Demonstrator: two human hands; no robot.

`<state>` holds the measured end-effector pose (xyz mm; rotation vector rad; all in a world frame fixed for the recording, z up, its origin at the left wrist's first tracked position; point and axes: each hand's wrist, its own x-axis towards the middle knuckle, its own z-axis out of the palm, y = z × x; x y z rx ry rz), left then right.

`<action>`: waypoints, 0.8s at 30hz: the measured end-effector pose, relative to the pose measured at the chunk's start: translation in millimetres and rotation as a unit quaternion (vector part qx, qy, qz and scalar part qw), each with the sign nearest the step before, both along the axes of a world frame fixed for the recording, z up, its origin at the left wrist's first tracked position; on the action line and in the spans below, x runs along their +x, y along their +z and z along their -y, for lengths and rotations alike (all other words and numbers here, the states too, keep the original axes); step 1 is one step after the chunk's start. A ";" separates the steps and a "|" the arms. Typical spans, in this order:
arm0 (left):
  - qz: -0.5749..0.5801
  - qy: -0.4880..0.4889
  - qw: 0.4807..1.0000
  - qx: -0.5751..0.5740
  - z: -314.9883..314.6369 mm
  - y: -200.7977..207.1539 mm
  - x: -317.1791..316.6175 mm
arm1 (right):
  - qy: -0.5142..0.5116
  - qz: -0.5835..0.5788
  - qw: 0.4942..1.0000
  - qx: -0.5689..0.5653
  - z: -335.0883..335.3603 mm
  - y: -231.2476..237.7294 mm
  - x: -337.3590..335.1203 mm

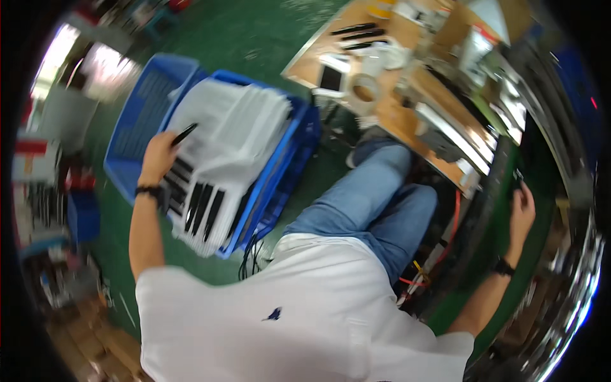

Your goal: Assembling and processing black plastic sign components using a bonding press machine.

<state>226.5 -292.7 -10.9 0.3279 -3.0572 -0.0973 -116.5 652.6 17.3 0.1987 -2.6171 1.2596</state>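
Left hand [159, 159] at ten o'clock: grip pinched closed on one end of black strip [185, 134], above white sheet [219, 118] in blue crate [310, 130]. Right hand [522, 213] at three o'clock: fingers curled, hold (blurred) could not be told. Risks judged: one-end pinch letting strip slip; low sweep knocking laid strips [200, 207] at nine o'clock askew.
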 end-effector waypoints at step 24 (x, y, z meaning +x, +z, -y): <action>-0.277 -0.437 0.836 0.180 -427.9 129.6 -346.8 | -0.129 -0.062 0.983 0.113 14.4 66.3 29.0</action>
